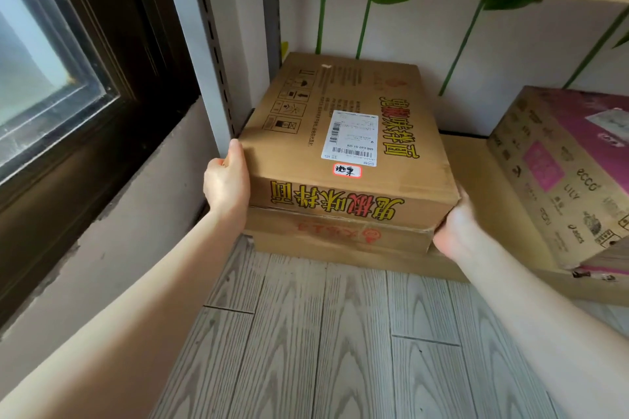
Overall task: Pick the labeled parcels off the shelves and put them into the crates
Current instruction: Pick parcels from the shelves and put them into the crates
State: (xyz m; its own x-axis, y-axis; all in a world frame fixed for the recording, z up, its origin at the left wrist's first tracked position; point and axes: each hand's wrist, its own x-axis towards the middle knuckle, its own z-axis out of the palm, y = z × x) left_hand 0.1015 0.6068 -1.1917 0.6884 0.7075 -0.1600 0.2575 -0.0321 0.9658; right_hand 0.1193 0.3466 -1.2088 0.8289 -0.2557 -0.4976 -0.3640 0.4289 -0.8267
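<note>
Low shelf [466,160]: both hands' grip, left hand [227,184], right hand [454,226], clamped on parcel [343,146], fingers hidden.

both hands [227,180] around parcel [343,146]

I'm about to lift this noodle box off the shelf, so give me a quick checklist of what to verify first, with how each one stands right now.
1. Left hand on the top box, at its near left corner: ok.
2. Right hand at the near right bottom corner: ok, though its fingers are hidden underneath.
3. Shipping label and small red-edged tag present on the lid: ok.
4. Lower box underneath not gripped with it: cannot tell on the right side.
5. Room to the pink box on the right: ok, a gap shows.
6. Crate to drop it into: cannot tell, none in view.
</note>
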